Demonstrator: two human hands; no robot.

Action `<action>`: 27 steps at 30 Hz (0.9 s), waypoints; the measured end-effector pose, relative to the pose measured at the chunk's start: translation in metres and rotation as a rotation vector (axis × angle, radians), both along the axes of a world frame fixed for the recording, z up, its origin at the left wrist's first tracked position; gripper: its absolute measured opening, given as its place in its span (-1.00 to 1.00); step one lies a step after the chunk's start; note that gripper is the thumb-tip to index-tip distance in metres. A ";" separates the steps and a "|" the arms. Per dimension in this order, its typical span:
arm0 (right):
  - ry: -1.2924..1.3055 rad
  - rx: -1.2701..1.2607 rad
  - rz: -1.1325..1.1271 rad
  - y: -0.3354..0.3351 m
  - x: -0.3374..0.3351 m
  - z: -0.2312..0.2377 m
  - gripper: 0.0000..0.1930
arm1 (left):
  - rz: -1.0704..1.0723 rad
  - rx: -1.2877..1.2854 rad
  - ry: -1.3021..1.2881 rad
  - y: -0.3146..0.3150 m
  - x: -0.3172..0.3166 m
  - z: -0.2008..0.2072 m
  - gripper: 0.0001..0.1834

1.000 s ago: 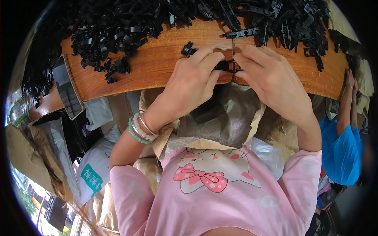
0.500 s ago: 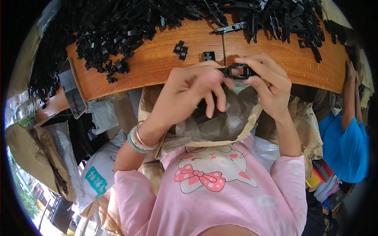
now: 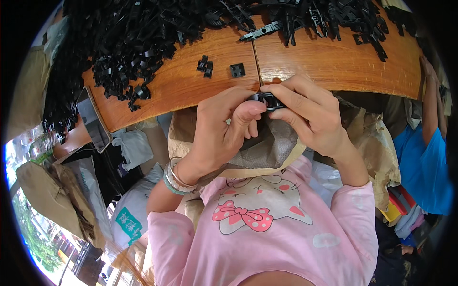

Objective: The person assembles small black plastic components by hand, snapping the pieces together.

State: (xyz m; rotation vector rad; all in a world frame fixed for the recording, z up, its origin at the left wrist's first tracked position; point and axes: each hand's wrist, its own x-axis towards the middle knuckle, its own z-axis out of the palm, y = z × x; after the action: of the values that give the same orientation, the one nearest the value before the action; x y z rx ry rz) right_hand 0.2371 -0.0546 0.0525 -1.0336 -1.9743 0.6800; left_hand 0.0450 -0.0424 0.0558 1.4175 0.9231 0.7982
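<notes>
Over the table's front edge, both my hands meet at a small black plastic part [image 3: 274, 102]. My right hand [image 3: 315, 112] pinches it from the right between thumb and fingers. From the other side my left hand [image 3: 222, 126] closes on the part's left end, thumb uppermost; its fingers hide most of that end. Below my hands an open paper sack [image 3: 284, 167] with a woven grey lining rests against my lap. On the table just beyond lie a square black piece [image 3: 237, 70] and a few small black clips [image 3: 205, 66].
Heaps of small black pieces [image 3: 129, 57] cover the table's far left, and long black parts [image 3: 317, 21] its far right. A grey-framed tablet-like object [image 3: 94, 119] leans at the left edge. White bags [image 3: 131, 217] stand left; a person in blue [image 3: 424, 159] is at right.
My left fingers, blurred and spread before, have closed in on the black part's left end. Both hands have come lower and slightly left in the picture; the view has shifted a little.
</notes>
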 end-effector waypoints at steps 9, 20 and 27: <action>-0.208 0.169 -0.026 -0.012 0.009 -0.008 -0.60 | -0.095 -0.530 -0.101 0.004 0.005 -0.009 -0.73; -0.794 0.316 -0.968 0.051 0.162 -0.049 -0.81 | 0.054 -0.613 -0.194 0.001 0.006 -0.007 -0.82; 0.010 0.004 -0.552 0.021 0.095 -0.028 -0.80 | 0.096 -0.587 -0.094 0.000 0.012 -0.011 -0.76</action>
State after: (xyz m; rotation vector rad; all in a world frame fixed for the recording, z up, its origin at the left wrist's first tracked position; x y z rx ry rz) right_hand 0.3322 -0.0339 0.0250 -1.4847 -1.5685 0.3719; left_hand 0.0573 -0.0424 0.0447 0.8232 1.0512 0.5899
